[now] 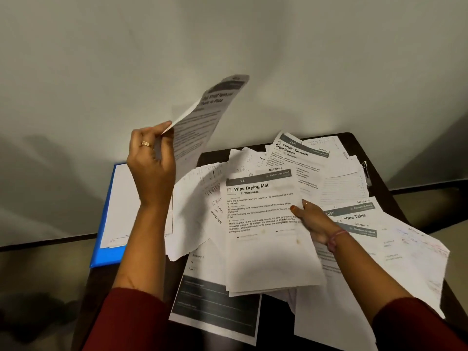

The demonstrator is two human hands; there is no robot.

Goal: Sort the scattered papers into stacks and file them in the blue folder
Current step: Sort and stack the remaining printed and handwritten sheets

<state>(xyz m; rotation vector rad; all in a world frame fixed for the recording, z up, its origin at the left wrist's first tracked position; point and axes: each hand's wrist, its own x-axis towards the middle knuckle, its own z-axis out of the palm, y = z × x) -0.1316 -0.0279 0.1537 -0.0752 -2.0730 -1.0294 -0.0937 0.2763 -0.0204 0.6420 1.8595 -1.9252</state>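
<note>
Bottom of frame: two dark red sleeves (131, 323) reach up from the lower edge. Between them, a printed page with a dark block (215, 310) lies nearest, partly under the rest.

Centre: the right hand (312, 224) holds a stack of sheets (266, 236) by its right edge, thumb on top, the other fingers hidden beneath; top sheet headed "Wipe Drying Mat". Gripping one edge likely keeps the collected pages squared while the other hand works. Under and around it, scattered papers (405, 249) cover most of the dark table (354, 140), overlapping at odd angles, among them a "Coffee Table" sheet (354, 216) lower right and a "Curtain Tie-back" sheet (296, 153) further back.

Centre left: the left hand (152, 160), ring on one finger, is raised above the table, thumb and fingers pinched on the lower corner of a single sheet (202, 122), which stands tilted and blurred. Probably lifted to read its heading, or on its way to a pile.

Left edge: the blue folder (105, 249) lies open and flat, overhanging the table, white pages (126, 198) already on it. Filing looks early, most paper unsorted

Upper frame: plain pale wall (228, 34)
</note>
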